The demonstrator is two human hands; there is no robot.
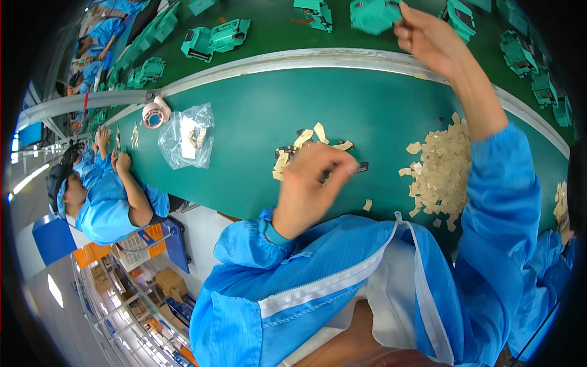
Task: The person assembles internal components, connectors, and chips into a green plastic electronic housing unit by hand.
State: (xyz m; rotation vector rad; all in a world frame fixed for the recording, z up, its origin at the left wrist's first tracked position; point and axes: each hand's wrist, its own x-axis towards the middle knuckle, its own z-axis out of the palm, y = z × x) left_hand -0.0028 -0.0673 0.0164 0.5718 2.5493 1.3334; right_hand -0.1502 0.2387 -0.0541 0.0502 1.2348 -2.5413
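Right hand [428, 37] top right of frame, fingers pinched on green plastic part [374, 14] over conveyor belt [275, 27]. Left hand [312, 183] at centre, fingers curled above small tan strips [306, 144] on green table [257, 122] — grip contents unclear. Tan strip pile [437, 171] right of centre — clear bag [186, 137] centre left.

- The left hand [309, 183] is motion-blurred; whatever its fingertips pinch cannot be made out.
- It covers part of the small pile of tan paper strips [306, 147] and dark parts.
- The green plastic housing [374, 14] in the right hand [428, 37] is cut by the top edge.
- Contents of the clear plastic bag [186, 137] are too small to identify.
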